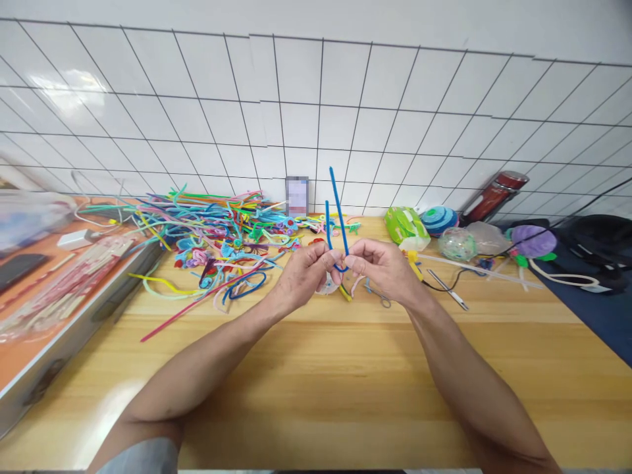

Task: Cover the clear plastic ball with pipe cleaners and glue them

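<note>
Both my hands meet above the middle of the wooden table [316, 368]. My left hand [303, 273] and my right hand [380, 263] each pinch a blue pipe cleaner [337, 204] bent into a U, its two ends pointing up. The bend sits between my fingertips. Just beyond my left hand lies a big tangled pile of coloured pipe cleaners [217, 230]. Under my hands lie a yellow piece and a pale pink piece [345, 293].
A long red pipe cleaner [197, 306] lies loose at the left. Small scissors [380, 296] and tweezers [449, 289] lie by my right hand. A green packet [405, 224], yarn balls, a red flask [494, 194] and a dark bag [587, 250] stand at the right; an orange-topped case [44, 316] at the left.
</note>
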### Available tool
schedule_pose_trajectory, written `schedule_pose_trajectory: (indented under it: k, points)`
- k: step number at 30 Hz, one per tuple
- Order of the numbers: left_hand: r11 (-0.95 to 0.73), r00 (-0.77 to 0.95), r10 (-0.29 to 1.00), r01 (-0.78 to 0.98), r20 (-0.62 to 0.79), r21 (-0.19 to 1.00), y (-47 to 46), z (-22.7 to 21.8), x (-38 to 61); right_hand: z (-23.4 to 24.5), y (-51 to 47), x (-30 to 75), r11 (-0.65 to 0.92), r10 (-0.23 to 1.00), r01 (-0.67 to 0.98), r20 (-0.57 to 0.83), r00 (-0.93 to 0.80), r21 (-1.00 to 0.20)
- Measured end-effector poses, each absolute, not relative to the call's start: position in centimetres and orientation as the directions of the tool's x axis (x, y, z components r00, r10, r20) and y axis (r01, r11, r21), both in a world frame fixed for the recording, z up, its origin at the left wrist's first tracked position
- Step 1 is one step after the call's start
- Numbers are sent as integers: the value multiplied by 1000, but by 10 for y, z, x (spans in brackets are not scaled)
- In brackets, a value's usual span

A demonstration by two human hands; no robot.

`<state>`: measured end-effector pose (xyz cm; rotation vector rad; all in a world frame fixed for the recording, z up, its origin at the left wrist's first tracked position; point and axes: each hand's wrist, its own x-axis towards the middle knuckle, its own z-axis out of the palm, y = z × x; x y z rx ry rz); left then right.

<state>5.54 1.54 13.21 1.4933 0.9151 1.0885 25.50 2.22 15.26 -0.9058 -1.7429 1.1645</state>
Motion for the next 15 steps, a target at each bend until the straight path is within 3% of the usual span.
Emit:
schedule_pose_trajectory:
  k: [15]
  points:
    - [-237,240,941,-33,238,971,13,127,57,142,23,246,327,895,83,280,-348,-942]
